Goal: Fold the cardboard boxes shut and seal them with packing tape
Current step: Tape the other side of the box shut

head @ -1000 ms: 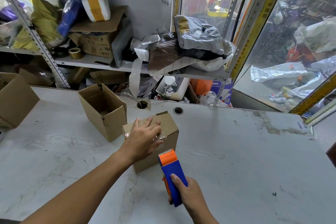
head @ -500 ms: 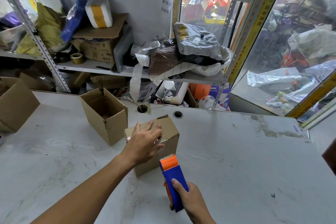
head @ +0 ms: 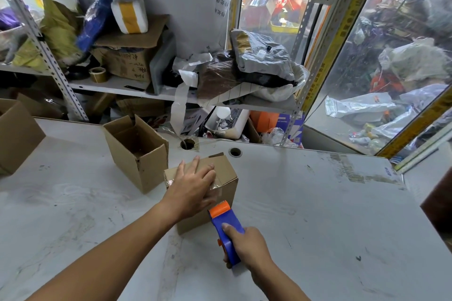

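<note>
My left hand (head: 192, 187) lies flat, palm down, fingers straight and slightly spread, pointing far and right, its forearm reaching in from the near left. My right hand (head: 247, 243) sits nearer, fingers curled in a grip, thumb on top, wrist low.

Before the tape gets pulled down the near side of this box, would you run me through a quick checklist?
1. Closed box flaps held flat by left hand: ok.
2. Right hand grips tape dispenser: ok.
3. Dispenser's orange head at the box's near top edge: ok.
4. Tape on top seam: some clear tape shows, full length cannot tell.
5. Open box stands apart, out of the way: ok.
6. Tape left on roll: cannot tell.
</note>
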Motion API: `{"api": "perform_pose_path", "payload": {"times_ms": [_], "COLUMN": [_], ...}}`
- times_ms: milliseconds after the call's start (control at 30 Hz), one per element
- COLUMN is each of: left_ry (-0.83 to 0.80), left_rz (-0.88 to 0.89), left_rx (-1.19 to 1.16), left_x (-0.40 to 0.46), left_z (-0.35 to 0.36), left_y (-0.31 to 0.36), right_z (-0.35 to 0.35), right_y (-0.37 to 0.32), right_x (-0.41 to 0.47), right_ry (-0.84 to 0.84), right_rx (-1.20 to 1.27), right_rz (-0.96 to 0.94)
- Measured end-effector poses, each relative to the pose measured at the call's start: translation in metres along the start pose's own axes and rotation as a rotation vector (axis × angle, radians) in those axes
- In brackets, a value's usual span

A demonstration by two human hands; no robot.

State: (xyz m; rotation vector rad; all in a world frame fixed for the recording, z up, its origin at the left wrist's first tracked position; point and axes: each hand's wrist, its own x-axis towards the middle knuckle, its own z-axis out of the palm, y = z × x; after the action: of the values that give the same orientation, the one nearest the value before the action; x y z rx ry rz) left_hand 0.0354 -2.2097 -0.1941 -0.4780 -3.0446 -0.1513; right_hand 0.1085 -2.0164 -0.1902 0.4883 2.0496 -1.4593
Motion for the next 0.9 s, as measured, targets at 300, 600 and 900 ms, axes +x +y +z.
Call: {"api": "perform_pose_path", "payload": {"times_ms": [300, 600, 900], "left_ry": [0.017, -0.041, -0.009], "left_rz": [0.019, -0.006, -0.085], "left_rx": [0.042, 0.136, 0.192], "left_x": [0.001, 0.008, 0.008], "left_z": [0.004, -0.001, 0.017], "left_y": [-0.002, 0.012, 0.023], "right_z": [0.014, 0.007, -0.039], "right_y": [-0.039, 0.000, 0.026], "right_x": [0.014, 0.023, 0.061], "right_ry": [-0.025, 0.241, 0.308], "right_rx": [-0.116, -0.537, -0.774], "right_rz": [0.212, 0.096, -0.001]}}
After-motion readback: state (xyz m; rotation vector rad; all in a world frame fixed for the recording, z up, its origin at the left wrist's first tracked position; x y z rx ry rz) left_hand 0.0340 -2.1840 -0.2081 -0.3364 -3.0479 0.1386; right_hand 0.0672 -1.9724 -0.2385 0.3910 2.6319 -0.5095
